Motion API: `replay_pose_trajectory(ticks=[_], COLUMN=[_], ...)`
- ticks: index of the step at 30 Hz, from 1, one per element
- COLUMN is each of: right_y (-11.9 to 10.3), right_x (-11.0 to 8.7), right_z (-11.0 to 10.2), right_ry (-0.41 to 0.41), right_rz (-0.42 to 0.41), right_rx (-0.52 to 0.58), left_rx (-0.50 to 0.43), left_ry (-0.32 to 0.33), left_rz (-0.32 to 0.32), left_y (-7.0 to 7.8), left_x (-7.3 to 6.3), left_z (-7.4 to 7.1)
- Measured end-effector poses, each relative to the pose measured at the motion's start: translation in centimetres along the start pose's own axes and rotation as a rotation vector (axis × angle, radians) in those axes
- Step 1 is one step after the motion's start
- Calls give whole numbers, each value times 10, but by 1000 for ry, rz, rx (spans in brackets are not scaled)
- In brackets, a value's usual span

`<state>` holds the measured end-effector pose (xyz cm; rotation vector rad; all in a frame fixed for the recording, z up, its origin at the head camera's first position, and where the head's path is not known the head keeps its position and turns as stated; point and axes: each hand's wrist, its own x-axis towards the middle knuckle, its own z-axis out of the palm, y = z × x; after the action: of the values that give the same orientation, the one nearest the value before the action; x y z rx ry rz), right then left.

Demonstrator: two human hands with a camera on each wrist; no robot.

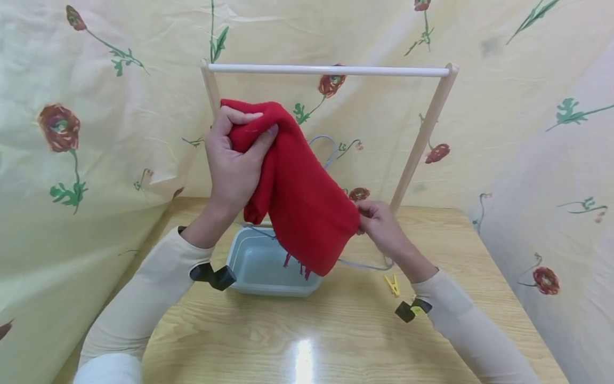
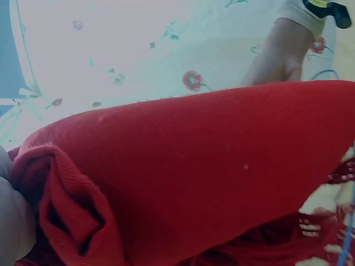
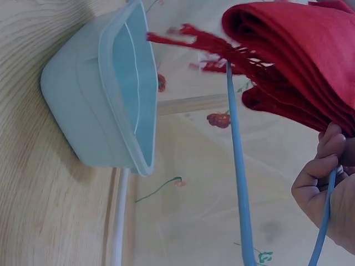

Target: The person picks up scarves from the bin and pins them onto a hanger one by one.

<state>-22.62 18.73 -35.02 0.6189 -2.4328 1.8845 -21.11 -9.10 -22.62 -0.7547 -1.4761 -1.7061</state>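
A red scarf [image 1: 312,202] with fringe, folded in layers, hangs slantwise in the air in the head view. My left hand [image 1: 235,154] grips its bunched upper end, thumb and fingers around the cloth. Lower on the right, my right hand [image 1: 381,226] pinches the scarf's edge with curled fingers. A blue hanger [image 3: 238,166] is mostly hidden behind the scarf; its hook shows above the cloth in the head view. In the right wrist view, one hanger wire passes against the right hand [image 3: 327,188]; whether the fingers hold it, I cannot tell.
A light blue basin [image 1: 259,266] stands on the wooden table [image 1: 355,330] below the scarf. Behind, a wooden rack with a white bar [image 1: 331,70] rises. One yellow clothespin [image 1: 392,285] lies near my right wrist. Flowered cloth [image 1: 537,160] surrounds the table.
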Motion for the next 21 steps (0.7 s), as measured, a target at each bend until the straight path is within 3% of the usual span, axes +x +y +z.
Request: replay_pose_trajectory(ticks=[6, 11, 21], right_y=[-1, -5, -15], right_x=[0, 0, 1], right_z=[-3, -3, 7], right_ry=[12, 16, 5], right_rz=[42, 53, 9], right_rx=[50, 40, 39], left_rx=[60, 54, 60], left_ry=[14, 75, 69], left_rz=[-34, -26, -41], left_y=[-5, -5, -6], left_x=[-14, -13, -15], left_z=[-13, -21, -19])
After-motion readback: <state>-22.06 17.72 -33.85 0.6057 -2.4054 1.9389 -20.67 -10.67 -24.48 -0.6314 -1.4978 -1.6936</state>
